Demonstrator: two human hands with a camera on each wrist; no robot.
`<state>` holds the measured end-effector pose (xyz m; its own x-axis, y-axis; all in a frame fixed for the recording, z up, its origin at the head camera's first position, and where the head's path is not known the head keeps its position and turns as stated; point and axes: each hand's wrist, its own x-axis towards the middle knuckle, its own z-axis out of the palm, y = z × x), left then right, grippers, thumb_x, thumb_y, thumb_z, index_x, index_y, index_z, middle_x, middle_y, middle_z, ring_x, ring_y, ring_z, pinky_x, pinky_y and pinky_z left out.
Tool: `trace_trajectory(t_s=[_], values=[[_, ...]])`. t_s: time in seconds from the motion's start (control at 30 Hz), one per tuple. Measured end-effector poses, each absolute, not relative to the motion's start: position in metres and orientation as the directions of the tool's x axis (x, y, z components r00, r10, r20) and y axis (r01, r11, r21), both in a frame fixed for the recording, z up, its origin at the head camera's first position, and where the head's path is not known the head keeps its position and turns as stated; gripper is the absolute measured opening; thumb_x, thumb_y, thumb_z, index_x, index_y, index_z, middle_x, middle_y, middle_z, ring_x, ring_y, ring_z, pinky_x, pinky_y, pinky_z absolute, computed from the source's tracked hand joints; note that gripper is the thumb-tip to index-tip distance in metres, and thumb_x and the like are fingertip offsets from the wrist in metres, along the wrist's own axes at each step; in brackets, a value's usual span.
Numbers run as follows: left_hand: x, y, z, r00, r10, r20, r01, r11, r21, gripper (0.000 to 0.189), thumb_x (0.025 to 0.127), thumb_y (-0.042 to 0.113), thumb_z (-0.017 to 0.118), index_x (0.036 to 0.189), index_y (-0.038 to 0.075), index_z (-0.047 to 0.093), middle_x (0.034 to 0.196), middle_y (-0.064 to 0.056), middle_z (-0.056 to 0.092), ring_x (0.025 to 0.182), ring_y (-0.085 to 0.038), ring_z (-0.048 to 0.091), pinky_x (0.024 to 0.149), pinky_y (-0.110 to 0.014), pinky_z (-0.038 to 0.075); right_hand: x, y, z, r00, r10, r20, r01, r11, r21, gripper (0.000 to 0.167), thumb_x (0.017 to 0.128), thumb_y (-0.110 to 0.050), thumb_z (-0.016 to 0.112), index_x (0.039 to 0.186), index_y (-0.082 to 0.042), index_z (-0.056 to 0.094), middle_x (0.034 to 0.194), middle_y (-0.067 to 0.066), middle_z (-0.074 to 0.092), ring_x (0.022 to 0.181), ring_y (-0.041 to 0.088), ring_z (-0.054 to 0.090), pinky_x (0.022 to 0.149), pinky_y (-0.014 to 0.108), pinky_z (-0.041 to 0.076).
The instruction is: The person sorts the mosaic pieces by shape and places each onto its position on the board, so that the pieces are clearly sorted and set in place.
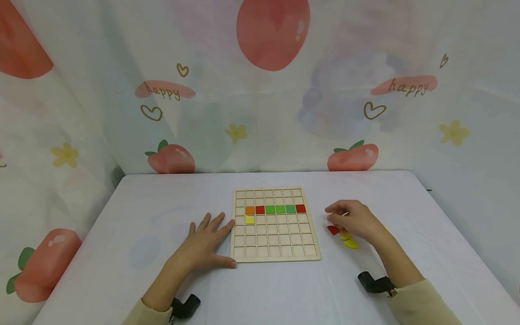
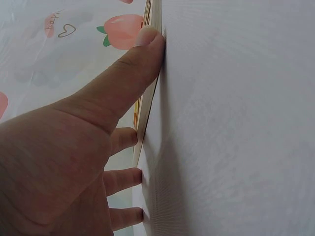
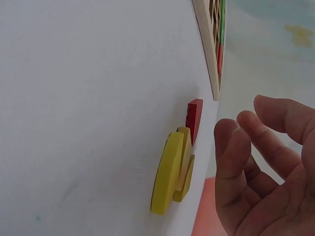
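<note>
A wooden grid board [image 1: 273,241] lies on the table, a row of orange, red and green square tiles [image 1: 280,209] across it. Under the orange tile sits a yellow quarter-round tile [image 1: 249,220]. My left hand [image 1: 205,246] spreads along the board's left side; its thumb [image 2: 133,64] touches the near edge by the corner. To the right of the board, my right hand [image 1: 353,219] hovers with loosely bent fingers, and nothing shows between them. Below it lie a red piece [image 3: 195,118] and several yellow pieces [image 3: 167,172], close together.
A white cloth covers the table [image 1: 276,293]. Behind it hangs a backdrop [image 1: 260,104] printed with fruit, hearts and flowers. Black wrist cameras sit at the left wrist [image 1: 186,307] and right wrist [image 1: 374,283], beside the sleeves.
</note>
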<state>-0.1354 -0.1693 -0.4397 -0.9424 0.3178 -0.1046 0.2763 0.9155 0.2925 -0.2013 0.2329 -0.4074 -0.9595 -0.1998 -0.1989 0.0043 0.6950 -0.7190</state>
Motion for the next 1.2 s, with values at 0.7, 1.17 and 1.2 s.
trace_trajectory(t_s=[0.7,1.17,1.2], values=[[-0.137,-0.170,-0.444,-0.946,0.306,-0.111,0.265,0.922,0.280,0.108,0.066,0.070,0.079,0.155,0.028,0.037,0.165,-0.008,0.026,0.152,-0.044,0.013,0.111,-0.075,0.014,-0.199,0.240,-0.415,-0.953,-0.213,-0.214,-0.024,0.760,-0.649,0.028,0.088,-0.019,0.075,0.112,-0.006,0.070,0.091,0.005,0.067,0.078,0.017,0.064,0.068,0.030,0.052],[-0.137,-0.169,-0.443,-0.946,0.304,-0.113,0.261,0.921,0.288,0.107,0.066,0.069,0.080,0.155,0.027,0.038,0.164,-0.008,0.027,0.152,-0.044,0.013,0.111,-0.075,0.014,-0.198,0.241,-0.418,-0.958,-0.217,-0.187,-0.064,0.801,-0.596,0.032,0.080,-0.017,0.082,0.109,-0.008,0.070,0.091,0.003,0.065,0.082,0.019,0.060,0.070,0.031,0.051],[-0.137,-0.169,-0.443,-0.946,0.304,-0.114,0.261,0.921,0.289,0.107,0.066,0.069,0.080,0.155,0.027,0.038,0.164,-0.008,0.027,0.152,-0.044,0.013,0.111,-0.075,0.014,-0.198,0.240,-0.418,-0.959,-0.215,-0.186,-0.065,0.803,-0.593,0.032,0.080,-0.016,0.082,0.109,-0.008,0.070,0.091,0.003,0.065,0.083,0.019,0.060,0.070,0.031,0.051]])
